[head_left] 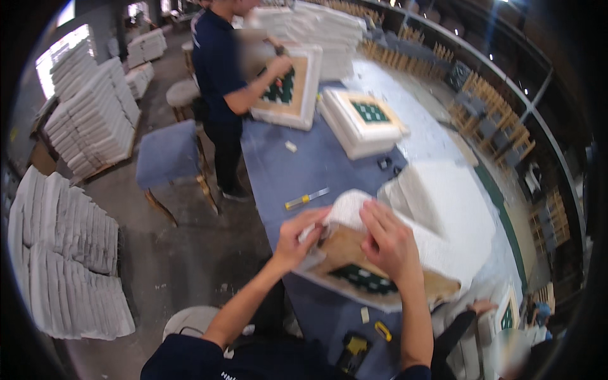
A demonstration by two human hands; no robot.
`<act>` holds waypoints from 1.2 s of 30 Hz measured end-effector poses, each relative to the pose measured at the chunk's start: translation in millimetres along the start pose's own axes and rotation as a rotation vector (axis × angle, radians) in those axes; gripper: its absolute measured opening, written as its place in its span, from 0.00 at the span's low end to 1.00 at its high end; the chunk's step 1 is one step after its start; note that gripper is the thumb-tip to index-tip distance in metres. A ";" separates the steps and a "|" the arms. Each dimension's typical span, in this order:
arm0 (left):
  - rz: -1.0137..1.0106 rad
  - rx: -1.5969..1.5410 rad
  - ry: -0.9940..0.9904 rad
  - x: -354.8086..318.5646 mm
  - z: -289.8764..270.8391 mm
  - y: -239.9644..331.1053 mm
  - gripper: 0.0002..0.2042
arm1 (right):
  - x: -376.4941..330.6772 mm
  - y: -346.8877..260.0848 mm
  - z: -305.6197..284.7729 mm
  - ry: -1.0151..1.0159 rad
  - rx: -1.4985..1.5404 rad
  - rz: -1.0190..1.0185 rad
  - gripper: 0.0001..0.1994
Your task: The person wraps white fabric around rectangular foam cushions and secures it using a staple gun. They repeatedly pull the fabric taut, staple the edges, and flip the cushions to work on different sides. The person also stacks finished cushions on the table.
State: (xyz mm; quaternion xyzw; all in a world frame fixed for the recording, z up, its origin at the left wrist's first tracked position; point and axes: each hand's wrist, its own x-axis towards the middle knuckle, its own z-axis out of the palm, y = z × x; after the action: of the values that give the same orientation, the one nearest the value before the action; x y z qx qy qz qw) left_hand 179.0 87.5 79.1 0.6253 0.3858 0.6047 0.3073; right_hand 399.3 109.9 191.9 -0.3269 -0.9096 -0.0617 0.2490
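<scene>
In front of me on the blue-covered table lies a seat pad, its brown backing face up with dark green webbing in the middle. White fabric is pulled up over its far edge. My left hand is closed on the edge of this fabric at the far left corner, thumb and fingers pinched. My right hand grips the fabric a little further right, its fingers bent over the fold. More white fabric spreads out to the right of the pad.
A yellow-handled tool lies beyond the pad. Near me are a yellow cutter and a black-and-yellow tool. A finished-looking white pad sits farther off. A co-worker handles another pad; a blue stool stands left.
</scene>
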 end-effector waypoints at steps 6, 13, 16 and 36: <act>0.106 -0.035 0.154 20.9 19.8 8.1 0.26 | 5.5 -21.3 17.6 0.072 -0.031 0.197 0.23; 0.343 0.005 0.309 27.3 41.3 -40.1 0.25 | 19.5 -18.8 49.6 0.265 -0.206 0.088 0.16; 0.512 0.013 0.283 8.3 41.2 -56.8 0.25 | 1.6 -8.5 67.8 0.377 -0.329 -0.190 0.11; 0.593 -0.198 -0.050 5.6 -12.5 -34.8 0.17 | 6.9 -134.3 87.1 0.623 0.550 0.987 0.25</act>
State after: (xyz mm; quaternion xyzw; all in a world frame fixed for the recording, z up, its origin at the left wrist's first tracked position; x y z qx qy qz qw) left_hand 162.5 109.1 53.4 0.6923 0.1180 0.6870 0.1863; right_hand 274.9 33.2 126.5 -0.5980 -0.5200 0.2035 0.5750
